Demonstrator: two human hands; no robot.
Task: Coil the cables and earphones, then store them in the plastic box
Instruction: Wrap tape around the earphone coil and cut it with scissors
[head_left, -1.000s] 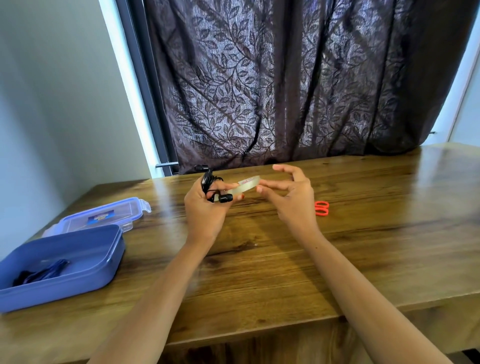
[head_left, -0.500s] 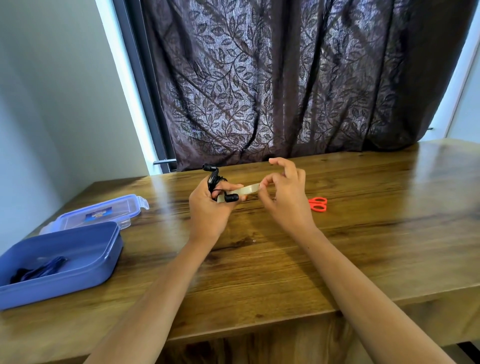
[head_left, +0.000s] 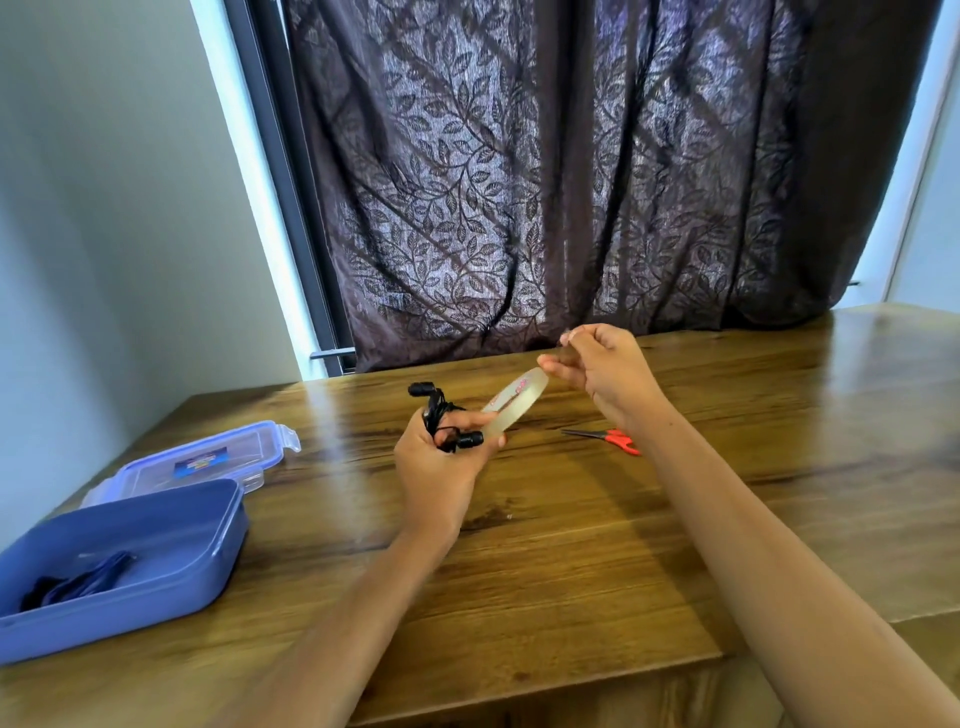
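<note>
My left hand (head_left: 441, 467) grips a coiled pair of black earphones (head_left: 441, 421) together with a roll of clear tape (head_left: 514, 400), held above the wooden table (head_left: 571, 561). One earbud sticks up above my fingers, the other lies across my thumb. My right hand (head_left: 602, 374) is raised at the far end of the roll, its fingers pinched together on the tape's free end. The blue plastic box (head_left: 197, 561) sits open at the table's left front, with a coiled dark cable (head_left: 78, 582) inside.
The box's translucent lid (head_left: 208, 457) lies just behind the box. Red-handled scissors (head_left: 608, 439) lie on the table under my right wrist. A dark patterned curtain (head_left: 545, 182) hangs behind the table. The table's front edge runs near my forearms.
My right hand has lifted up and to the right from the roll, pinching the tape end. My left hand has tilted the roll; the scissors' blades have come into view.
</note>
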